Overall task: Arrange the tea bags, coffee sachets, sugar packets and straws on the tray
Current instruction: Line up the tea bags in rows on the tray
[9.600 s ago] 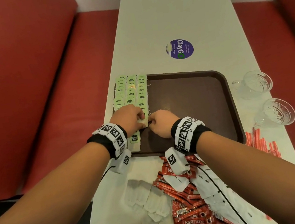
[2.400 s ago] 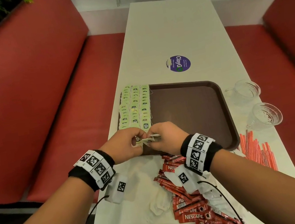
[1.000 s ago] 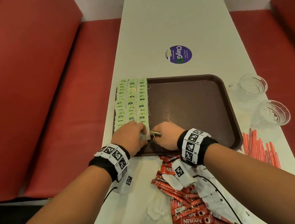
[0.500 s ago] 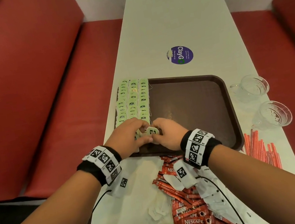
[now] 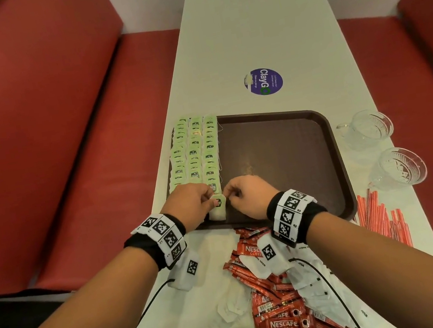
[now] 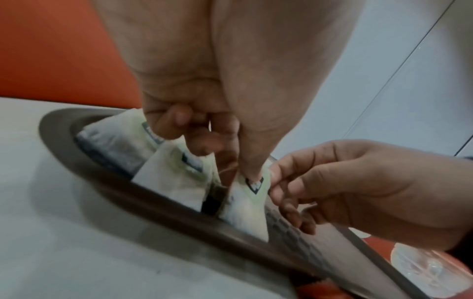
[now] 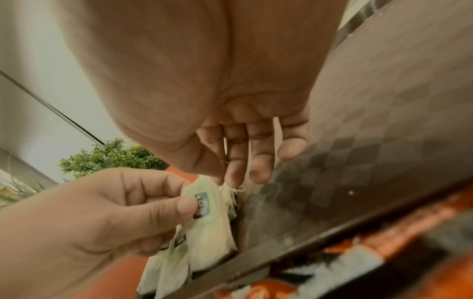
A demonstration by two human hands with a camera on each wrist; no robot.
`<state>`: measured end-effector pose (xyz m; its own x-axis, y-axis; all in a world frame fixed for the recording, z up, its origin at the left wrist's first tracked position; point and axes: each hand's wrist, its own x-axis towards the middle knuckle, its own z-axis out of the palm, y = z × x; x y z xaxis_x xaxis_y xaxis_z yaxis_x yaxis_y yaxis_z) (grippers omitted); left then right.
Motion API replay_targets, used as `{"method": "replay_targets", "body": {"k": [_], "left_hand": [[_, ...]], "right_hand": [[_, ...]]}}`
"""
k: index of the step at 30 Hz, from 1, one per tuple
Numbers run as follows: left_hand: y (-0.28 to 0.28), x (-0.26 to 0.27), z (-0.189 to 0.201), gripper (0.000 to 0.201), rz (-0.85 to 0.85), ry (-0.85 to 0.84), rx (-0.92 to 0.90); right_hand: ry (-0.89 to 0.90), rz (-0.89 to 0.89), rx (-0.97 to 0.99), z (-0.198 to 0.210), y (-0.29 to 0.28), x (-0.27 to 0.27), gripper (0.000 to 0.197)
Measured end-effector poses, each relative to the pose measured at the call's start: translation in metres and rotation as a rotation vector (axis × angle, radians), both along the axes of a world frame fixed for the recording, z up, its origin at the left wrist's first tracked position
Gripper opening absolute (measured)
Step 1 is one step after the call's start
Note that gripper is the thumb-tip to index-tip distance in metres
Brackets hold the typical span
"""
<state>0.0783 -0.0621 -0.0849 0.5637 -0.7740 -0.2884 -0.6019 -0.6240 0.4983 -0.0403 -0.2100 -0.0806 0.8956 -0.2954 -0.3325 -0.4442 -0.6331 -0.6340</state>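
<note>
A brown tray (image 5: 280, 152) carries three columns of green-tagged tea bags (image 5: 195, 150) along its left side. At the near end of the right column lies one more tea bag (image 5: 218, 212). My left hand (image 5: 210, 195) pinches its green tag (image 6: 253, 183) between thumb and forefinger. From the right, my right hand (image 5: 228, 195) pinches the bag's top edge by the string (image 7: 236, 189). Red coffee sachets (image 5: 278, 306) and white sugar packets (image 5: 310, 277) lie heaped on the table under my wrists. Red straws (image 5: 381, 218) lie to the tray's right.
Two clear glass cups (image 5: 368, 128) (image 5: 402, 167) stand right of the tray near the table's edge. A purple round sticker (image 5: 263, 81) is on the white table (image 5: 257, 26) beyond the tray. Red bench seats (image 5: 43, 122) flank both sides.
Both hands stay at the tray's near left corner. The tea bag they hold has come down flat at the near end of the right column, its white body now showing.
</note>
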Motion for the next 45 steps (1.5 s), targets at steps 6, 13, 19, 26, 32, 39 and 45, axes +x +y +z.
{"method": "replay_targets", "body": {"k": [6, 13, 19, 26, 32, 39, 45], "left_hand": [[-0.004, 0.005, -0.001, 0.016, 0.108, -0.1, -0.044], [0.003, 0.0, -0.001, 0.036, -0.094, -0.136, 0.042], [0.005, -0.004, -0.001, 0.032, -0.158, -0.18, 0.101], [0.036, -0.044, 0.029, 0.03, -0.32, -0.207, 0.065], [0.074, -0.075, 0.027, 0.034, -0.618, -0.117, 0.284], [0.096, -0.09, 0.006, 0.031, -0.635, 0.119, 0.271], [0.105, -0.094, -0.004, 0.04, -0.603, 0.021, 0.183]], "right_hand": [[0.145, 0.091, -0.059, -0.006, 0.001, 0.006, 0.036], [0.17, 0.117, -0.084, -0.008, 0.006, 0.009, 0.034], [0.177, 0.158, -0.113, -0.001, 0.012, 0.005, 0.032], [0.109, 0.302, -0.202, 0.022, 0.027, -0.025, 0.023], [0.17, 0.571, -0.191, 0.036, 0.06, -0.056, 0.021], [0.235, 0.803, -0.382, 0.016, 0.092, -0.073, 0.032], [0.161, 0.768, -0.409, 0.007, 0.095, -0.076, 0.042]]}}
